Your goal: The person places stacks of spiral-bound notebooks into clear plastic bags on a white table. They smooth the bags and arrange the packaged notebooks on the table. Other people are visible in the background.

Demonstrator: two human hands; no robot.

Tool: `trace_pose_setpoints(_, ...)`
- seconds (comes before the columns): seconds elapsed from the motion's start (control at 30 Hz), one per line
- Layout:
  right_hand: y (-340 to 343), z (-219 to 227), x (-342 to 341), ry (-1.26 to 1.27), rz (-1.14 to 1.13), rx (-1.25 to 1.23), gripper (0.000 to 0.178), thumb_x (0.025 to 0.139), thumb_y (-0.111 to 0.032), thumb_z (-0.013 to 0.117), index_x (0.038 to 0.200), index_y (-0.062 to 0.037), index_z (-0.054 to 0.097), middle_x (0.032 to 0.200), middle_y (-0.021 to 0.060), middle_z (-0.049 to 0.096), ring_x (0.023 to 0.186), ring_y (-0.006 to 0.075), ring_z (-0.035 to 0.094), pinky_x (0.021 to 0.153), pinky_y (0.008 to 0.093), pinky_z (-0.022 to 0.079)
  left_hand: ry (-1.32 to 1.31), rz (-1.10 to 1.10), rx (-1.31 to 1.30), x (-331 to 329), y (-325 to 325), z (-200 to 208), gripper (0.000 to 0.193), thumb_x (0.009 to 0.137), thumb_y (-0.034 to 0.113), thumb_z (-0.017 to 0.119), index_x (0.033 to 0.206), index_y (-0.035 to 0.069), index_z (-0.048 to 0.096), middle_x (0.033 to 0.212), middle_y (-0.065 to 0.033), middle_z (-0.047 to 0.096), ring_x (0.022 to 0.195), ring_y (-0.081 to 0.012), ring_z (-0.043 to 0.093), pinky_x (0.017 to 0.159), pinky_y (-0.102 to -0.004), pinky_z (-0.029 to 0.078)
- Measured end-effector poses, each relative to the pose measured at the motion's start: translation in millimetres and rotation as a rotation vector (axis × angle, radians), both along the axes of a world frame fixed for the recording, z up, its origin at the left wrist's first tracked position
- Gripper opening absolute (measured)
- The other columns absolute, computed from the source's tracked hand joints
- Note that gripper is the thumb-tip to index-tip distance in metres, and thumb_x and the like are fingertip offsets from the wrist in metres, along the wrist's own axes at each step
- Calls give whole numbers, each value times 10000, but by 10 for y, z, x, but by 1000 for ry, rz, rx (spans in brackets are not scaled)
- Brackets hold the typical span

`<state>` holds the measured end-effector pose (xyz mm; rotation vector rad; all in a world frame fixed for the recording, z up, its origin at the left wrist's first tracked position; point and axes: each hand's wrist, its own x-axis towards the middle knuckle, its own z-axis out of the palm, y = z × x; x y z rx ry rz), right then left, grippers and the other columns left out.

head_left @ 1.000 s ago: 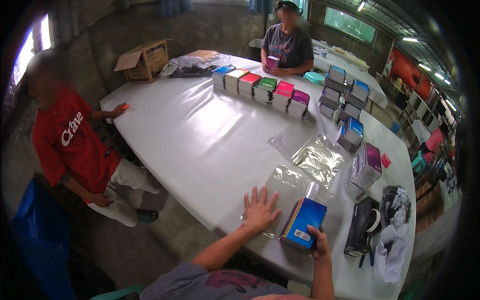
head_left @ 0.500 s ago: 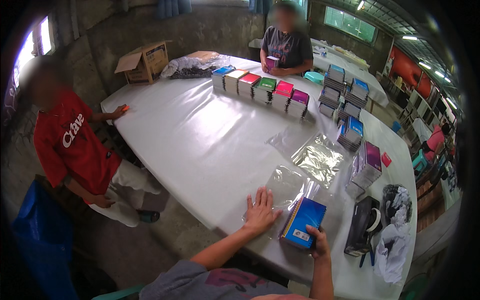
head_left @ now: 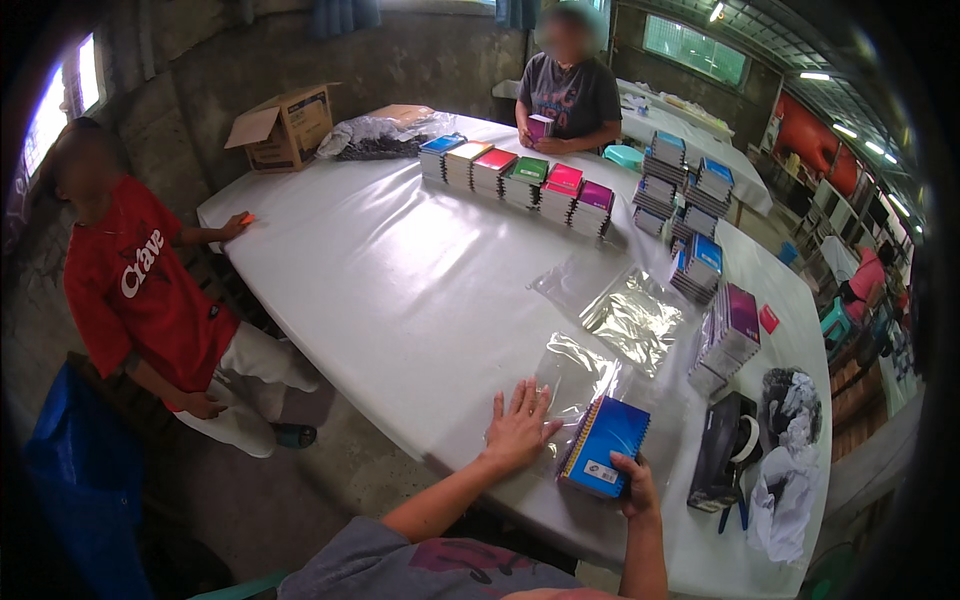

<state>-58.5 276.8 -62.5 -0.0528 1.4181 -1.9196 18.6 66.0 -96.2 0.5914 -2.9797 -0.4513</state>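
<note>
A blue spiral notebook point(head_left: 612, 438), apparently the top of a small stack, is gripped at its lower right corner by my right hand point(head_left: 637, 482), thumb on the cover. To its left, my left hand point(head_left: 520, 428) lies with fingers spread, pressing on a clear plastic bag point(head_left: 572, 368). The notebook rests over or against the bag's near part; whether it is inside the bag I cannot tell. Beyond it lie more clear plastic bags point(head_left: 637, 312), flat and shiny.
Stacked notebooks point(head_left: 525, 178) in several colours form a row at the far side, with more stacks point(head_left: 728, 325) at right. A black tape dispenser point(head_left: 722, 450) and crumpled plastic point(head_left: 785, 500) lie right of my hand. One co-worker point(head_left: 150, 290) stands left; another point(head_left: 568, 95) holds a purple notebook across the white table point(head_left: 350, 300).
My left hand's fingers have shifted slightly on the bag. My right hand keeps its grip on the notebook. The whole view has moved a little.
</note>
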Motion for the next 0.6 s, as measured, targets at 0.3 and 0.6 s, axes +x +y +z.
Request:
trace_pose_setpoints(0.3, 3, -9, -13, -46, -12, -26, 612, 712, -130, 734, 1217, 45, 436, 1041, 154, 591, 868, 254, 649, 752, 384, 568, -37, -13, -12, -28, -14, 7, 636, 963, 497, 254, 1459, 101, 205, 1535, -37, 161, 1425, -236, 80, 1109, -551, 64)
trace_pose_setpoints(0.6, -12, 20, -10, -54, 1, -52, 618, 705, -100, 728, 1233, 36, 437, 1061, 159, 592, 899, 261, 641, 762, 393, 565, 642, 2, 367, -74, -110, 105, 644, 787, 91, 702, 1360, 56, 409, 1350, -132, 439, 1018, -231, 606, 819, -380, 505)
